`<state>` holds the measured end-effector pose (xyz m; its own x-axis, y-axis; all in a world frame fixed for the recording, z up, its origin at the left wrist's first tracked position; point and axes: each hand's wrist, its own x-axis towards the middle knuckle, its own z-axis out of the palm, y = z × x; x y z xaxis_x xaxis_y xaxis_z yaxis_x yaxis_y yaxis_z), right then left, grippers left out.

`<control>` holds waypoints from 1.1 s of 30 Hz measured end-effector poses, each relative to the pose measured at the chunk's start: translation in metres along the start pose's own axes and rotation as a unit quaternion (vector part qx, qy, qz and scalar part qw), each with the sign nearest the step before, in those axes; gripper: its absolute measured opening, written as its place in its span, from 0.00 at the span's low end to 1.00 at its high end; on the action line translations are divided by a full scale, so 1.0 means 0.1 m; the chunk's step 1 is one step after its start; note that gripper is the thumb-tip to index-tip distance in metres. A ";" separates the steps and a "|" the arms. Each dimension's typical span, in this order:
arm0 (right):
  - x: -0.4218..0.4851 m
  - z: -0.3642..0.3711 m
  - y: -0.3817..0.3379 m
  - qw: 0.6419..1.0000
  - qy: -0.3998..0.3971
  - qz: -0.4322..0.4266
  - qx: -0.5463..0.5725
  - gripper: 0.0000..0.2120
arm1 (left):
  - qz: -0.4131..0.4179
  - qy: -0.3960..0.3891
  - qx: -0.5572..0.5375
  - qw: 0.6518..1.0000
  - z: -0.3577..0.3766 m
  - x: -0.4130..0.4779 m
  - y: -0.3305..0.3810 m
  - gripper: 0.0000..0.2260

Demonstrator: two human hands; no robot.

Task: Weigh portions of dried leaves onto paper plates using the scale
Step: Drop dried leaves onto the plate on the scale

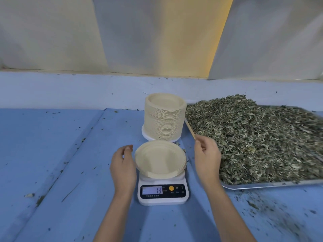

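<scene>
Plate (160, 161) on scale (163, 198) (reading 13), left hand (123, 161) loosely curled alongside, right hand (207, 154) pinching stick (190, 129)

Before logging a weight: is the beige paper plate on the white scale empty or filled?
Empty: the round beige paper plate on the white digital scale shows only its bare inside.

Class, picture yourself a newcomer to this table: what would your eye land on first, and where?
The big heap of dried leaves on the metal tray at the right stands out first. Next comes the tall stack of paper plates at the centre, behind an empty plate sitting on the scale, whose display reads 13.
</scene>
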<state>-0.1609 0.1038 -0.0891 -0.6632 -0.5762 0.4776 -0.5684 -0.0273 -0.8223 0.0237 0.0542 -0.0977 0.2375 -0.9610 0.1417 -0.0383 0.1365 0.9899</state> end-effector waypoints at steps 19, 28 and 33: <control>0.55 -0.39 0.60 0.856 -0.117 -0.020 -0.504 0.13 | -0.009 -0.314 -0.035 0.949 1.08 -1.00 0.13 0.15; 0.63 -0.42 0.58 0.958 -0.006 -0.049 -0.284 0.13 | -0.050 -0.272 -0.045 0.960 1.08 -0.93 0.06 0.14; 0.66 -0.43 0.55 0.990 0.016 -0.020 -0.135 0.14 | -0.107 -0.248 -0.107 0.957 1.25 -0.90 0.19 0.13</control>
<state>-0.2568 0.1000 -0.0897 -0.6505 -0.5520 0.5216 -0.7013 0.1730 -0.6916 -0.1200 0.1127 -0.0917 -0.2741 -0.9612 -0.0311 0.1718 -0.0807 0.9818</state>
